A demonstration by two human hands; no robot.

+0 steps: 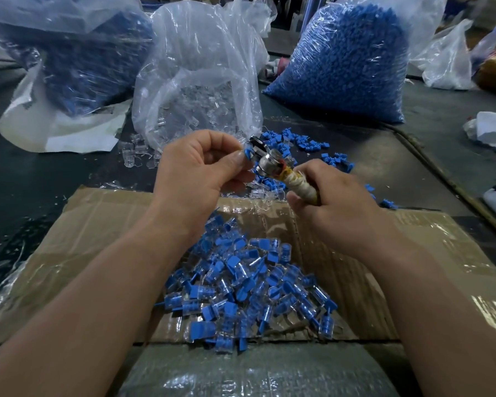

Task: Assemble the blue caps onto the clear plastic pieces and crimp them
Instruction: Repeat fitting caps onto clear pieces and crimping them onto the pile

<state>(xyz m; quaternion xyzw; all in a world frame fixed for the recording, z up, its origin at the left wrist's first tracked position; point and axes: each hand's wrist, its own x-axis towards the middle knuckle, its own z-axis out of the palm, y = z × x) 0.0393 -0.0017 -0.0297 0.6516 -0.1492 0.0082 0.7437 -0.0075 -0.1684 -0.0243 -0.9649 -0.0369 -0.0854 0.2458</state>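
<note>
Counted 1 blue cap (247,153) in play, pinched between thumb and forefinger of the left hand (201,170). Held it raised above the table, right up against the metal head of 1 crimping tool (265,157). Could not tell whether a clear piece sat under the cap, since the fingers hid that part. Gripped the tool's tape-wrapped handle (298,181) in the right hand (338,204), fingers curled round it, head pointing up and left toward the cap. Held the 2 hands close together, over the far edge of 1 open cardboard box (83,253).

Found 1 heap of finished pieces (249,287) inside the box, between the 2 forearms, each clear with a blue cap, too many to count. Saw loose blue caps (298,144) scattered on the dark table (26,181) just beyond the tool, well over 10. Saw fewer loose clear pieces (138,153) left of the left hand.

Counted 3 big plastic bags at the back:
- 1 middle bag (198,67) holding clear pieces
- 1 right bag (347,61) packed with blue caps
- 1 left bag (78,61) with dark blue contents, too blurred to identify
</note>
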